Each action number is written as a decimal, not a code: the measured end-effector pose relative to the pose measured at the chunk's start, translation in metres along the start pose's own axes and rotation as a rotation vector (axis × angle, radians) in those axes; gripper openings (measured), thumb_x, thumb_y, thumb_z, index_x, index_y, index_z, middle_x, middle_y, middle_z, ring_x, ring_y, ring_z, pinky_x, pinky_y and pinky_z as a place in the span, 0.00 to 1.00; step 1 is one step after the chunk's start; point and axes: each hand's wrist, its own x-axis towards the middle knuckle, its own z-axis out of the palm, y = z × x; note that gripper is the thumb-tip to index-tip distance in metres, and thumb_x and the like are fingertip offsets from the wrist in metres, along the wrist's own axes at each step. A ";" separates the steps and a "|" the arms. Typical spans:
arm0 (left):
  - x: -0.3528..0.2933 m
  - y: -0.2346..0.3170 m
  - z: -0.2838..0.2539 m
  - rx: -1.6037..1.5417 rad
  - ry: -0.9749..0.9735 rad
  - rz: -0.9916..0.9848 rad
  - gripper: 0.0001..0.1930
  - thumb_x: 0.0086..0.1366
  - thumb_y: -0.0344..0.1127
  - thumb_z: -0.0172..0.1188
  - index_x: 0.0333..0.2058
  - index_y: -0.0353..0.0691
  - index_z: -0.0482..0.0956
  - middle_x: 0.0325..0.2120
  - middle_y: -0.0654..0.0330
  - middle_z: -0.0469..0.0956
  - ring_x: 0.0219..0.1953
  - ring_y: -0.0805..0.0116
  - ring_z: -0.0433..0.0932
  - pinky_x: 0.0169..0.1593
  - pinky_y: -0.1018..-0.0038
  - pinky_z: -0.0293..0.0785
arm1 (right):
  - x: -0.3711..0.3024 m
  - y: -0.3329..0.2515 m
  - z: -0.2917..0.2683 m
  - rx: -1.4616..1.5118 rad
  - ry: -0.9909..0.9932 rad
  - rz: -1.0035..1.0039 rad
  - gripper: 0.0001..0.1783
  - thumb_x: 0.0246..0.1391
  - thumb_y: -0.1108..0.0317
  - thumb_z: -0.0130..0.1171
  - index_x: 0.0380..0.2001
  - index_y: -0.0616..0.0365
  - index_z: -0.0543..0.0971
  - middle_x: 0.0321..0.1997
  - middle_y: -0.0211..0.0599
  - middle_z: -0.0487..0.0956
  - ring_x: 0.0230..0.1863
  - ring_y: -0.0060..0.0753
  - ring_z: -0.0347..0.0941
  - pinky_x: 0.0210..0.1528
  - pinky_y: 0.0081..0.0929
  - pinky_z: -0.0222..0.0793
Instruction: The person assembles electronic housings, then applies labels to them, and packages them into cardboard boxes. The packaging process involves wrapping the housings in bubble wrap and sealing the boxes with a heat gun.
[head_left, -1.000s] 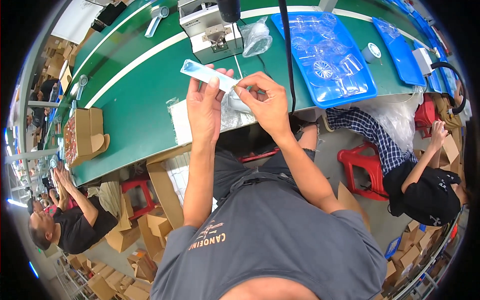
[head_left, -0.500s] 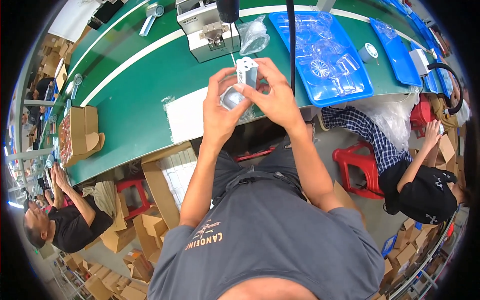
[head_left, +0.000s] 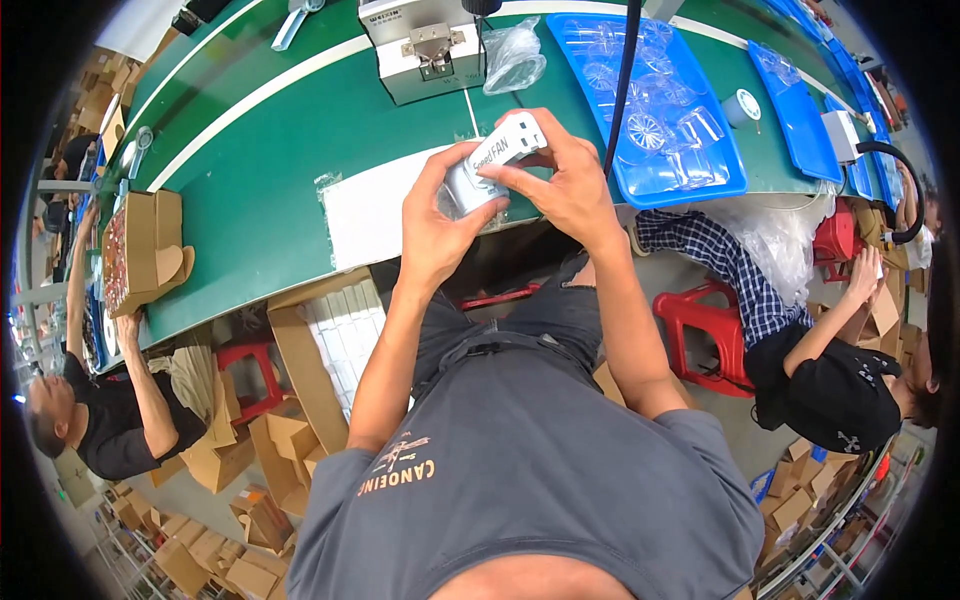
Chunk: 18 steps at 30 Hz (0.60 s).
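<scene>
Table (head_left: 250, 220): green, across the upper frame; both hands are over its near edge, so a slip could send something over the side.
Tray (head_left: 690, 193): blue, upper right, loaded with clear parts (head_left: 645, 130); a knock to its near rim could scatter them.
Machine (head_left: 430, 80): pale, top centre, beyond the hands; a long forward reach could bump it.
Cable (head_left: 624, 90): black, hanging just right of the right hand; an outward swing could snag it.
Sheet (head_left: 370, 220): white, flat, left of centre; a sleeve or wrist could drag it.
Right hand (head_left: 575, 195): index finger and thumb pinch the box; too hard a squeeze could dent it.
Left hand (head_left: 440, 220): fingers and thumb curl round the round part; a loose hold could drop it.
Box (head_left: 505, 150): white, upper centre, tilted; forcing could crease its end.
Round part (head_left: 463, 188): greyish, beside the box, partly hidden; whether joined, I cannot tell.
</scene>
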 end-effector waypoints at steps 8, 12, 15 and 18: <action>0.000 -0.002 -0.003 0.042 -0.013 0.085 0.32 0.50 0.25 0.75 0.56 0.36 0.78 0.52 0.54 0.79 0.55 0.60 0.78 0.60 0.67 0.71 | -0.003 0.005 0.001 -0.063 0.005 -0.051 0.24 0.51 0.72 0.75 0.51 0.61 0.78 0.41 0.38 0.85 0.45 0.27 0.83 0.50 0.30 0.81; 0.000 0.000 -0.005 0.042 -0.026 0.074 0.30 0.51 0.26 0.75 0.55 0.35 0.78 0.52 0.53 0.80 0.55 0.59 0.79 0.59 0.67 0.72 | -0.004 0.005 0.001 -0.093 -0.020 -0.143 0.26 0.50 0.72 0.75 0.52 0.60 0.79 0.43 0.37 0.85 0.45 0.26 0.83 0.49 0.27 0.78; 0.002 0.001 -0.009 0.127 -0.025 0.116 0.29 0.51 0.27 0.75 0.54 0.34 0.79 0.51 0.51 0.80 0.54 0.58 0.80 0.58 0.66 0.73 | -0.002 0.008 0.004 -0.107 -0.006 -0.173 0.27 0.50 0.67 0.76 0.52 0.60 0.78 0.43 0.40 0.84 0.44 0.32 0.83 0.47 0.29 0.77; 0.005 0.004 -0.008 0.161 -0.046 0.152 0.28 0.51 0.24 0.70 0.54 0.31 0.78 0.52 0.50 0.80 0.55 0.60 0.78 0.61 0.67 0.71 | -0.006 0.003 0.009 -0.036 0.052 -0.144 0.26 0.51 0.63 0.75 0.52 0.60 0.79 0.42 0.43 0.84 0.42 0.37 0.83 0.45 0.31 0.76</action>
